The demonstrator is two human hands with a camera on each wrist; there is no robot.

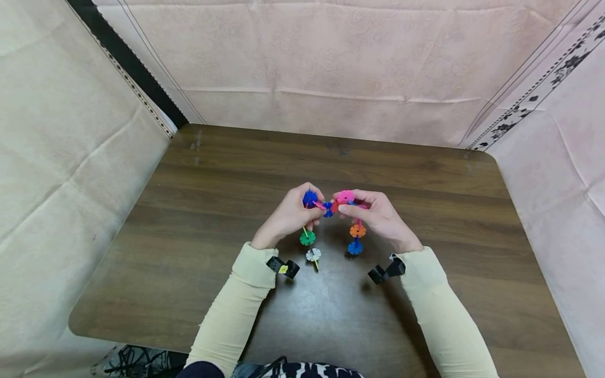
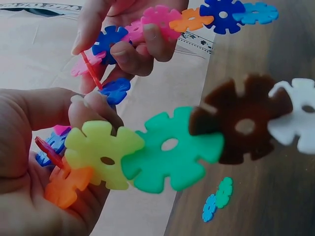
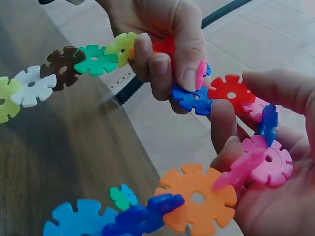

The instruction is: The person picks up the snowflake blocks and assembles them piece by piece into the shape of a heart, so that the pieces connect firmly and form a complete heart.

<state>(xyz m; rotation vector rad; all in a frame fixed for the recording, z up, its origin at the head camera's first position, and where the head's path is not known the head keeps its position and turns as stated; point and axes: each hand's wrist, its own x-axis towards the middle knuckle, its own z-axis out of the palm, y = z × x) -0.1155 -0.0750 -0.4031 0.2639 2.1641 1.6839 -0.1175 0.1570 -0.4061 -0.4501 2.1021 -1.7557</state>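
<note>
Both hands hold a chain of notched plastic flower discs, slotted together. My left hand (image 1: 299, 210) pinches a blue disc (image 3: 194, 100) between thumb and fingers. From that hand trails a strand with yellow (image 2: 103, 155), green (image 2: 170, 150), brown (image 2: 236, 108) and white (image 2: 298, 105) discs. My right hand (image 1: 378, 215) pinches a red disc (image 3: 231, 91), whose edge meets the blue one. A strand hangs below it, with pink (image 3: 278, 167), orange (image 3: 216, 184) and blue (image 1: 355, 248) discs. Whether the red and blue discs are fully slotted together, I cannot tell.
A small joined pair of discs, green (image 2: 224, 191) and light blue (image 2: 209, 207), lies on the brown wooden table (image 1: 227, 173). Pale cloth (image 1: 331, 63) surrounds the table. Dark cables (image 1: 137, 359) show beyond its near left corner.
</note>
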